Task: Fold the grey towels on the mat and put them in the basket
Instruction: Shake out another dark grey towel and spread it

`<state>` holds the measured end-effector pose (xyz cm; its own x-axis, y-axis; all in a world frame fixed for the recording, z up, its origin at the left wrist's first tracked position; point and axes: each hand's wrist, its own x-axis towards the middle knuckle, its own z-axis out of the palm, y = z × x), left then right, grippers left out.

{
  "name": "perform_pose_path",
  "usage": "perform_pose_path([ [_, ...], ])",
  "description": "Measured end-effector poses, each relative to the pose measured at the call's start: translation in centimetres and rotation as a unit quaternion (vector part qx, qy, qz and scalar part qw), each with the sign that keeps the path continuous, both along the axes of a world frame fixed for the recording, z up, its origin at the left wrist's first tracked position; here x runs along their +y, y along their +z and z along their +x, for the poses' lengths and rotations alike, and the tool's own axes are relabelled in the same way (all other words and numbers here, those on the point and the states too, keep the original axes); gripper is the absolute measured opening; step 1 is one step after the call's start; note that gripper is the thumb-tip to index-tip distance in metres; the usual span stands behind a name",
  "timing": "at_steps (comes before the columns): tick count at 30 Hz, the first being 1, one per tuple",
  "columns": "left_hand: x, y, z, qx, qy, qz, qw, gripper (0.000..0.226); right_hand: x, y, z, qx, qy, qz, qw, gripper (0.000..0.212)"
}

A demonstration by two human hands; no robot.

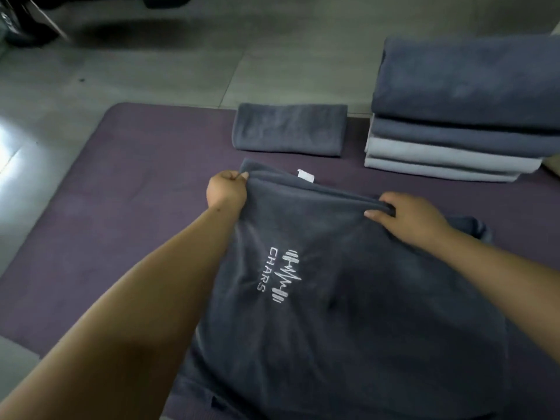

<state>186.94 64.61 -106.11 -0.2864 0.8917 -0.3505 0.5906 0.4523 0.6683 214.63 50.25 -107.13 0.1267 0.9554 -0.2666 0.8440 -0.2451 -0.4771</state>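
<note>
A dark grey towel point(348, 313) with a white embroidered "CHARS" logo lies spread over the purple mat point(121, 183). My left hand point(225, 190) pinches its far left corner. My right hand point(409, 216) grips its far edge on the right, bunching the cloth. A white label sticks out past the far edge. One folded grey towel point(289, 128) rests on the mat behind it. No basket is in view.
A stack of several folded towels point(463, 110), dark grey above and lighter grey below, stands at the back right of the mat. Grey floor tiles point(181, 71) surround the mat. Dark objects sit at the far top left.
</note>
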Motion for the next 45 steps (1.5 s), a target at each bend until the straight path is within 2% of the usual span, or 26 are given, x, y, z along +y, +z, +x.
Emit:
perform_pose_path([
  [2, 0.5, -0.6, 0.0, 0.033, -0.014, -0.016, 0.999, 0.018, 0.9, -0.2, 0.1, -0.037, 0.005, -0.015, 0.999, 0.042],
  [4, 0.8, -1.0, 0.1, 0.068, -0.038, -0.034, 0.996, 0.027, 1.2, -0.7, 0.1, -0.055, -0.008, -0.017, 0.998, 0.046],
  [8, 1.4, -2.0, 0.1, 0.112, -0.051, -0.046, 0.991, 0.019, 1.3, -0.8, -0.2, -0.094, -0.038, -0.025, 0.995, 0.049],
  [12, 1.2, -3.0, 0.0, 0.144, -0.058, -0.018, 0.988, 0.037, 0.6, -0.4, 0.1, -0.132, -0.040, -0.030, 0.990, 0.057],
  [15, 1.6, -3.3, -0.4, 0.151, -0.062, -0.008, 0.987, 0.018, -0.6, 0.1, 1.4, -0.153, -0.022, -0.035, 0.987, 0.054],
  [19, 1.1, -2.6, 0.4, 0.239, -0.035, -0.005, 0.970, 0.029, -2.8, 0.5, 4.2, -0.158, 0.001, -0.053, 0.986, 0.047],
  [20, 0.4, -2.4, 1.2, 0.272, -0.042, 0.017, 0.961, 0.033, -3.3, 0.7, 5.0, -0.158, 0.003, -0.062, 0.985, 0.049],
  [22, -1.8, -2.3, 3.2, 0.322, -0.099, 0.122, 0.934, 0.037, -4.0, 1.0, 6.4, -0.144, 0.003, -0.084, 0.986, 0.055],
  [24, -4.4, -3.0, 5.2, 0.307, -0.224, 0.207, 0.902, 0.038, -4.4, 1.3, 7.6, -0.111, 0.002, -0.116, 0.987, 0.063],
  [26, -6.7, -4.5, 6.6, 0.281, -0.323, 0.195, 0.882, 0.052, -4.5, 1.6, 8.7, -0.107, 0.023, -0.142, 0.984, 0.069],
  [28, -7.7, -6.1, 6.9, 0.304, -0.356, 0.114, 0.876, 0.065, -4.5, 2.0, 9.7, -0.154, 0.057, -0.141, 0.976, 0.067],
  [30, -7.6, -6.7, 6.9, 0.320, -0.345, 0.100, 0.876, 0.070, -4.5, 2.2, 10.7, -0.196, 0.066, -0.135, 0.969, 0.060],
  [32, -7.3, -6.6, 7.0, 0.325, -0.342, 0.090, 0.877, 0.072, -4.4, 1.8, 11.3, -0.185, 0.045, -0.152, 0.970, 0.050],
  [34, -7.1, -6.3, 7.1, 0.331, -0.350, 0.068, 0.874, 0.072, -4.1, 1.2, 11.4, -0.078, -0.040, -0.147, 0.985, 0.042],
  [36, -7.0, -6.1, 7.1, 0.334, -0.350, 0.054, 0.874, 0.072, -3.9, 0.6, 11.3, 0.066, -0.155, -0.103, 0.980, 0.034],
  [37, -6.9, -6.0, 7.2, 0.333, -0.348, 0.051, 0.875, 0.072, -3.9, 0.3, 11.3, 0.089, -0.177, -0.083, 0.977, 0.030],
  [39, -6.8, -5.9, 7.4, 0.323, -0.338, 0.046, 0.883, 0.070, -4.0, -0.2, 11.4, 0.057, -0.179, -0.068, 0.980, 0.021],
  [42, -6.2, -5.6, 7.8, 0.274, -0.307, 0.044, 0.910, 0.059, -4.3, -0.7, 11.8, -0.101, -0.137, -0.050, 0.984, 0.023],
  [45, -4.8, -4.7, 8.5, 0.218, -0.265, 0.063, 0.937, 0.042, -5.0, -0.9, 12.9, -0.113, -0.198, -0.066, 0.971, 0.033],
])
